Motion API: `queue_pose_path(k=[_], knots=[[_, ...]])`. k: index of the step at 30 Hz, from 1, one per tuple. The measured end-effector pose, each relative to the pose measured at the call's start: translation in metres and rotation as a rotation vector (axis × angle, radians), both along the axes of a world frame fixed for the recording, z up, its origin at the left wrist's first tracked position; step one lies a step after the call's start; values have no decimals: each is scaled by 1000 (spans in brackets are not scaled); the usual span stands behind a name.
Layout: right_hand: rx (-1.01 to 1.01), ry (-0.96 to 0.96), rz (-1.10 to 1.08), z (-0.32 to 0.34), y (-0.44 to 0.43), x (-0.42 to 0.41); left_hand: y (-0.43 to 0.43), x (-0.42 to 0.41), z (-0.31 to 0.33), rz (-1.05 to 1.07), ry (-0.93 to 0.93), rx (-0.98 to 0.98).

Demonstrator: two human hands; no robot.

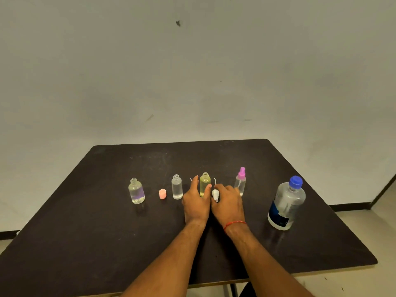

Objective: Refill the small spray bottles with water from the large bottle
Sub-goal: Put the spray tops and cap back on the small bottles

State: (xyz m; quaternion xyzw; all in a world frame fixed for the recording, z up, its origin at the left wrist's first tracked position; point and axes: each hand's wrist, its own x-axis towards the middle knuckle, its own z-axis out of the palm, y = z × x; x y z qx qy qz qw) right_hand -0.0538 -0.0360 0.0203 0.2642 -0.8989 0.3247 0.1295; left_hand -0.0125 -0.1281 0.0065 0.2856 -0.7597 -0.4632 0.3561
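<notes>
A dark worktop (pixel 107 243) stands against a plain pale wall (pixel 192 71), and the bottles stand on it in a loose row. Furthest left is an open small bottle (pixel 136 191), upright, clear, with a faint purple tint low in it. Just to its right a pink cap (pixel 162 194) sits alone on the worktop, touching neither neighbour. Next comes a clear small bottle (pixel 177 187), also upright and with a bare neck.

The left hand (pixel 196 200) reaches in beside it. Its fingers rise on the left of the yellow bottle (pixel 205 183) and its thumb lies across the front, so it appears to grip the lower part of that bottle, though the hand hides the contact. The yellow bottle is upright, with no top on its neck. A thin pale tube (pixel 190 179) pokes up past the fingers; what it joins is hidden.

Pressed against the left hand is the right hand (pixel 228 202), curled round a white spray head (pixel 215 195) whose thin tube curves up beside the yellow bottle. A red thread (pixel 234 224) circles that wrist.

Behind the right hand stands a pink-topped small bottle (pixel 241 182), its sprayer fitted. Well apart, at the far right, the large bottle (pixel 287 203) stands upright near the worktop's edge, blue cap on, with a dark label and clear water inside.
</notes>
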Motion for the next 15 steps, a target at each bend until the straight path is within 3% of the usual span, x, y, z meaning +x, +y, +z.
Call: queue_pose_path(k=[8, 15], knots=[[40, 28, -55, 1, 0, -5, -1, -1, -5, -20, 20, -57], [-478, 82, -32, 45, 22, -6, 0, 0, -6, -58, 56, -53]])
